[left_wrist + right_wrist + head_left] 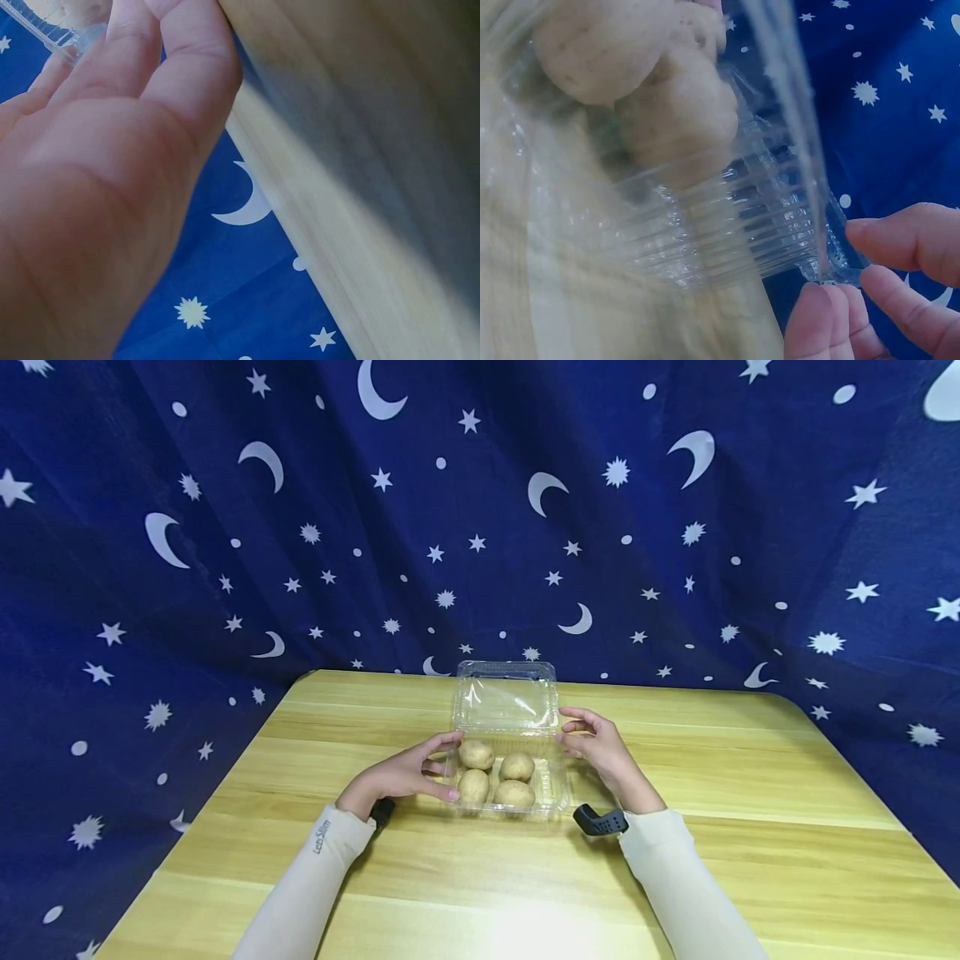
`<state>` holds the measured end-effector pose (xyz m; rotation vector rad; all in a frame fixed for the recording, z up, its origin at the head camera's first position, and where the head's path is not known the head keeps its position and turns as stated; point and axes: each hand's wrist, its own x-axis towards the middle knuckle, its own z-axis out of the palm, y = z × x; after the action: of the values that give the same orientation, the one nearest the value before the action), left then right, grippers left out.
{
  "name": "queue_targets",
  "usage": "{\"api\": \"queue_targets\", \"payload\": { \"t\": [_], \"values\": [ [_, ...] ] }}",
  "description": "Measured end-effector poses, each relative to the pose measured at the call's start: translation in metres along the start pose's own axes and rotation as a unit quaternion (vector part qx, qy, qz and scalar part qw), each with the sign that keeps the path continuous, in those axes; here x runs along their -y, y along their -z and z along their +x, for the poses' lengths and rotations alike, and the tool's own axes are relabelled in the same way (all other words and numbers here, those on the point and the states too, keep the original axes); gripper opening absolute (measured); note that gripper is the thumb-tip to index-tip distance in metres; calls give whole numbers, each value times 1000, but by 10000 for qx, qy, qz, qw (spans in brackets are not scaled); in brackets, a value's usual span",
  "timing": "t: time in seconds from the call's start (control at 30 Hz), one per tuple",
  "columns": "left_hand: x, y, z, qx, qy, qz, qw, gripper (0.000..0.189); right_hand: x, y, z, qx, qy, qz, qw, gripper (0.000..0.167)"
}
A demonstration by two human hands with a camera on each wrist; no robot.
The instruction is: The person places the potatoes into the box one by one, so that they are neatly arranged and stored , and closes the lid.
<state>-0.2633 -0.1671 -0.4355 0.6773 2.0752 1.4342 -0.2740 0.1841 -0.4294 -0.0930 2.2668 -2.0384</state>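
Observation:
A clear plastic clamshell box [552, 785] stands on the table with its lid [506, 703] raised at the back. Several potatoes [516, 793] lie in its base, grouped toward the left. My left hand [401, 772] holds the box's left side, thumb at the front corner and forefinger farther back along the rim; in the left wrist view its fingertips are partly hidden. At the back right, where lid meets base, my right hand [600, 747] pinches the plastic edge. The right wrist view shows its fingertips [810, 315] on both sides of the box corner.
A light wooden table [450, 877] carries the box near its far edge. Behind it hangs a dark blue curtain [480, 585] with white moons and stars. Black straps [600, 820] circle both wrists below pale sleeves.

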Motion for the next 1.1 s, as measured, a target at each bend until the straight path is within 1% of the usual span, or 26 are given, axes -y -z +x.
{"api": "queue_targets", "payload": {
  "t": [0.13, 0.37, 0.47, 0.63, 0.73, 0.9, 1.1],
  "values": [
    [0, 0, 0, -2, 19, 1, 10000, 105, -1, 1, 0, 116, -104, -4, 9999, 63],
    [-1, 0, 0, -10, 49, -3, 10000, 104, -1, -1, -1, 327, -252, -34, 9991, 76],
    [-1, 0, 0, -19, 49, 54, 10000, 104, -1, -1, -1, 427, -330, -24, 9985, 76],
    [0, 0, 1, -24, 46, 81, 10000, 103, -3, -1, 1, 566, -435, -59, 9974, 71],
    [1, 0, 1, -12, 33, 72, 10000, 103, -4, -1, 1, 591, -439, -103, 9972, 71],
    [2, 0, 2, -14, 27, 76, 10000, 103, -1, 1, -2, 656, -416, -78, 9970, 78],
    [3, 1, 2, -9, 32, 69, 10000, 104, 1, 5, -4, 880, -291, -24, 9957, 83]
  ]
}}
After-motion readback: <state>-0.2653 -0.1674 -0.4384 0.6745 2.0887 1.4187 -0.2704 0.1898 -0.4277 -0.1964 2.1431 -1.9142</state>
